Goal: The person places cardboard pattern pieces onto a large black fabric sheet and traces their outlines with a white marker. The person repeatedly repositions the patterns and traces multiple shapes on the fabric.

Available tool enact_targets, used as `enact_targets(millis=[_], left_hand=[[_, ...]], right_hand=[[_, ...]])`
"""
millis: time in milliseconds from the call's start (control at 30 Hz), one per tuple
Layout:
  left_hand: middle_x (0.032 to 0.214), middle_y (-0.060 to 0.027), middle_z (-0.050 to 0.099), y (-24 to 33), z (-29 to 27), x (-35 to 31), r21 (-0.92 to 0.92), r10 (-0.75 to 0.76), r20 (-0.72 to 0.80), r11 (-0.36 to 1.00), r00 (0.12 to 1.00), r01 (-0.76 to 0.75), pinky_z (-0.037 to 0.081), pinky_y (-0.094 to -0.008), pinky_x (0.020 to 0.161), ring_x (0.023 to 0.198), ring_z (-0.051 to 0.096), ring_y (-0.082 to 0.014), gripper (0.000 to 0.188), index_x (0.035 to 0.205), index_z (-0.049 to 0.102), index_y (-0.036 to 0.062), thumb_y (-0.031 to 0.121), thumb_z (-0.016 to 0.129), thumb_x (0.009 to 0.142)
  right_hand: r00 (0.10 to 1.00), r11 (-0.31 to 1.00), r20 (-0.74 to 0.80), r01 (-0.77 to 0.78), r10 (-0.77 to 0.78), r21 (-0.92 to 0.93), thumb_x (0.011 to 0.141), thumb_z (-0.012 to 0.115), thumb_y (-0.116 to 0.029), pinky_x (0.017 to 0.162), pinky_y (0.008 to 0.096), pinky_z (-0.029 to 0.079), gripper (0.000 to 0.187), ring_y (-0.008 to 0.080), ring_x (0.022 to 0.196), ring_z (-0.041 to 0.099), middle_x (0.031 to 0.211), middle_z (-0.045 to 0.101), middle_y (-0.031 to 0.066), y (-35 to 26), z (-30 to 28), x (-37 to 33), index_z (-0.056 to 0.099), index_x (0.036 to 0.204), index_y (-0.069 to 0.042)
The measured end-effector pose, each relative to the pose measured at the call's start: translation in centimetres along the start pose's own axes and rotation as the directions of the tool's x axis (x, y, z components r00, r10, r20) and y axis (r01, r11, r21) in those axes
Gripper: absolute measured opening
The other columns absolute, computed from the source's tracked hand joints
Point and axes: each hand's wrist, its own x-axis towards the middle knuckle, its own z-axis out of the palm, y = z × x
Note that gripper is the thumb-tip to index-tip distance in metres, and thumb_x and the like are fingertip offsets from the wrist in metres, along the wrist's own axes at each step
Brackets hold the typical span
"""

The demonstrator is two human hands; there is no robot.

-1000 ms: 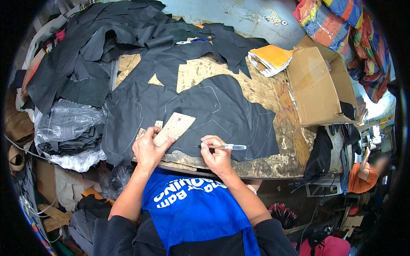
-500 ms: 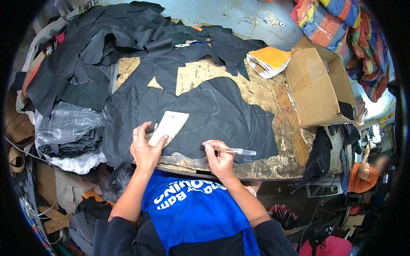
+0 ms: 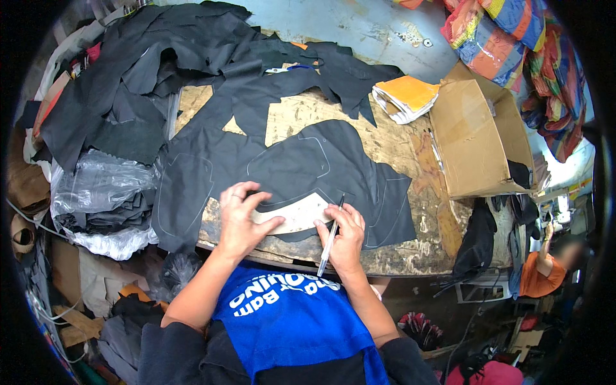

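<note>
My left hand (image 3: 242,219) has its fingers spread and curved around the left end of a curved white pattern piece (image 3: 296,215), the thumb resting at its lower edge. The pattern lies on a sheet of black leather-like material (image 3: 231,163) marked with light outlines. My right hand (image 3: 346,239) holds a clear-barrelled pen (image 3: 328,247) upright between its fingers, tip pointing away from me. Its thumb and a fingertip touch the right end of the pattern. Whether the fingers press the pattern firmly cannot be told.
Black material (image 3: 147,58) is heaped at the far left, above a plastic-wrapped bundle (image 3: 106,186). A folded orange-and-white cloth (image 3: 410,96) and an open cardboard box (image 3: 468,138) stand at right. The worn wooden tabletop (image 3: 410,247) ends near me. A person in orange (image 3: 541,273) is farther right.
The white pattern has moved right and turned from steeply slanted to nearly level. My left hand has moved right and spread its fingers. My right hand has swung the pen upright and reached the pattern.
</note>
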Motion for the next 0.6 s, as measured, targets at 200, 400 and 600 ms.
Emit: enact_targets(millis=[200, 400, 600], left_hand=[[0.111, -0.0113, 0.057, -1.9, -2.4, -2.6, 0.23, -0.184, 0.0, 0.957, 0.983, 0.179, 0.026, -0.0489, 0.1, 0.113, 0.048, -0.0286, 0.042, 0.088, 0.073, 0.009, 0.034, 0.083, 0.056], [0.112, -0.0106, 0.057, -2.0, -2.0, -2.5, 0.22, -0.164, -0.009, 0.962, 0.986, 0.161, 0.023, -0.0521, 0.1, 0.114, 0.047, -0.0278, 0.036, 0.087, 0.075, 0.0116, 0.036, 0.081, 0.061], [0.113, -0.0095, 0.057, -2.1, -2.0, -2.6, 0.219, -0.16, -0.009, 0.963, 0.987, 0.158, 0.022, -0.0527, 0.1, 0.115, 0.046, -0.0264, 0.036, 0.087, 0.075, 0.0126, 0.038, 0.08, 0.062]], right_hand=[[0.997, 0.998, -0.042, -0.059, 0.059, -0.002, 0.067, 0.078, -0.018, 0.09, 0.043, 0.039, 0.03, 0.0317, 0.1, 0.057, 0.098, 0.068, 0.0088, 0.4, 0.6, 0.0, 0.065, 0.091, -0.006], [0.997, 0.998, -0.043, -0.059, 0.058, -0.008, 0.067, 0.076, -0.016, 0.09, 0.0419, 0.038, 0.031, 0.0312, 0.099, 0.057, 0.098, 0.068, 0.0094, 0.2, 0.5, 0.1, 0.065, 0.094, -0.005], [0.999, 0.997, -0.021, 0.051, -0.05, 0.053, 0.077, 0.069, -0.006, 0.084, 0.0383, 0.045, 0.025, 0.0311, 0.092, 0.061, 0.094, 0.067, 0.0142, -1.0, -0.7, 1.4, 0.066, 0.101, -0.002]])
